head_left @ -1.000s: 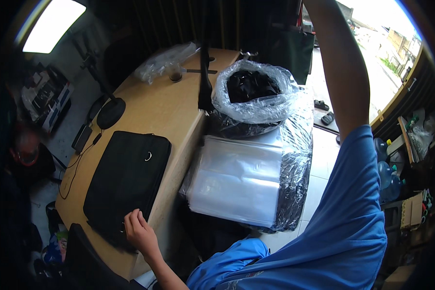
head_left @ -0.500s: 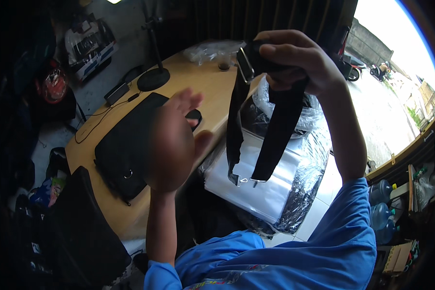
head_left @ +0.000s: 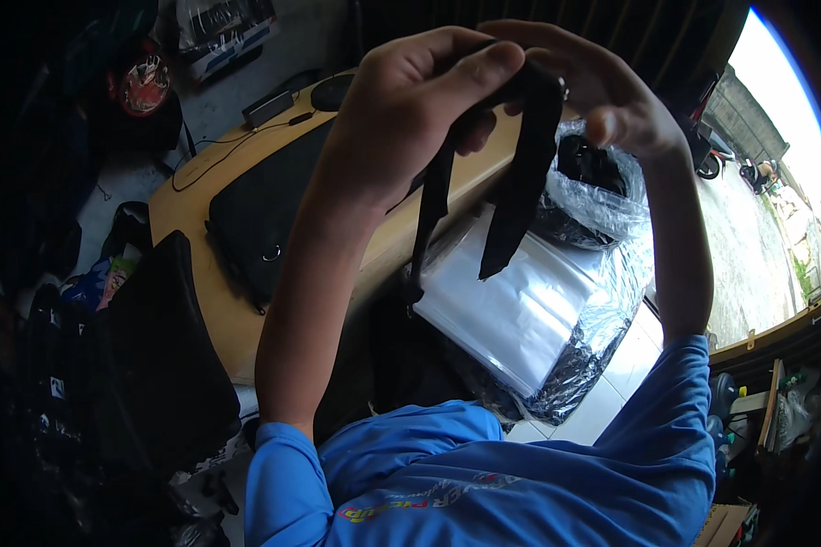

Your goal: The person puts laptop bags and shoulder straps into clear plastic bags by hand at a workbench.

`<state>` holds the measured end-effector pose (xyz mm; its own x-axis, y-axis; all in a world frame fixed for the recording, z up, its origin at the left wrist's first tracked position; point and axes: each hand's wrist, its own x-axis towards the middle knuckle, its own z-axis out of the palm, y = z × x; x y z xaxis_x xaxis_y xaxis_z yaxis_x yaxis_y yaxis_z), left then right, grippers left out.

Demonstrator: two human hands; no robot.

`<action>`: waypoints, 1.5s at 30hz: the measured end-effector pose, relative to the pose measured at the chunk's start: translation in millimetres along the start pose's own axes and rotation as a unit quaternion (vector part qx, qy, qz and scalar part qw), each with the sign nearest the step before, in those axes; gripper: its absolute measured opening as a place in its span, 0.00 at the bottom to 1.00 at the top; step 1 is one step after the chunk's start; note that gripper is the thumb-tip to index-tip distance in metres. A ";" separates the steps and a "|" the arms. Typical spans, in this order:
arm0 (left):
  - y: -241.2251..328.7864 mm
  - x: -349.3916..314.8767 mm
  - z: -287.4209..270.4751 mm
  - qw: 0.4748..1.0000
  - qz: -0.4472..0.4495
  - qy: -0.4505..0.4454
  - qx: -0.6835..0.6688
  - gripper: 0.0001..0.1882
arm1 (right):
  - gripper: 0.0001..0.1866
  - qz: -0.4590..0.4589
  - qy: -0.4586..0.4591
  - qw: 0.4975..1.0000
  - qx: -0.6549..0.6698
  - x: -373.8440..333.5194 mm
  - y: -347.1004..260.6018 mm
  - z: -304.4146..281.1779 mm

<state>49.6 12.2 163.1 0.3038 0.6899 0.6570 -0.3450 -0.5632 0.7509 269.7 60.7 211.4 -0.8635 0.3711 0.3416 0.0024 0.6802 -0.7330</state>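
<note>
The strap (head_left: 520, 173) is now held up in front of us by both hands, above the desk (head_left: 219, 301) and the plastic bag (head_left: 529, 310). The left hand (head_left: 401, 118) has risen off the desk, its fingers closed on the strap's top beside the right hand (head_left: 602, 91) (likewise gripping). Two ends hang free, so handling now proceeds two-handed.

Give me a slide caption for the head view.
Both hands, left hand and right hand, hold a black strap above a wooden table.
</note>
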 end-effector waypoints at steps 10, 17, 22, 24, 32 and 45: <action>-1.4 -16.0 -20.5 0.995 -0.086 0.028 0.033 0.12 | 0.30 -0.048 0.051 0.911 -0.407 23.8 1.0 22.3; 8.5 -12.6 -23.4 0.987 -0.041 0.128 0.083 0.19 | 0.22 -0.172 0.235 0.804 -0.518 47.9 1.2 70.9; 5.7 -24.4 -38.0 0.996 -0.016 0.056 0.068 0.31 | 0.12 -0.146 0.297 0.797 -0.506 49.6 2.6 62.0; 6.3 -34.6 -39.8 0.996 -0.037 0.042 0.071 0.30 | 0.07 -0.154 0.324 0.806 -0.471 51.9 -3.9 64.5; 15.8 -23.2 -31.2 0.995 -0.026 0.085 0.042 0.23 | 0.16 -0.137 0.311 0.830 -0.444 53.5 18.0 82.0; -8.8 -27.8 -25.6 0.966 0.082 0.122 0.213 0.29 | 0.14 -0.149 0.294 0.855 -0.401 65.9 -40.3 69.4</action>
<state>21.5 9.6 136.6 0.0399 0.6329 0.7732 0.0422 -0.7742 0.6316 177.7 13.9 222.6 -0.4844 0.1982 0.8521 0.3744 0.9273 -0.0028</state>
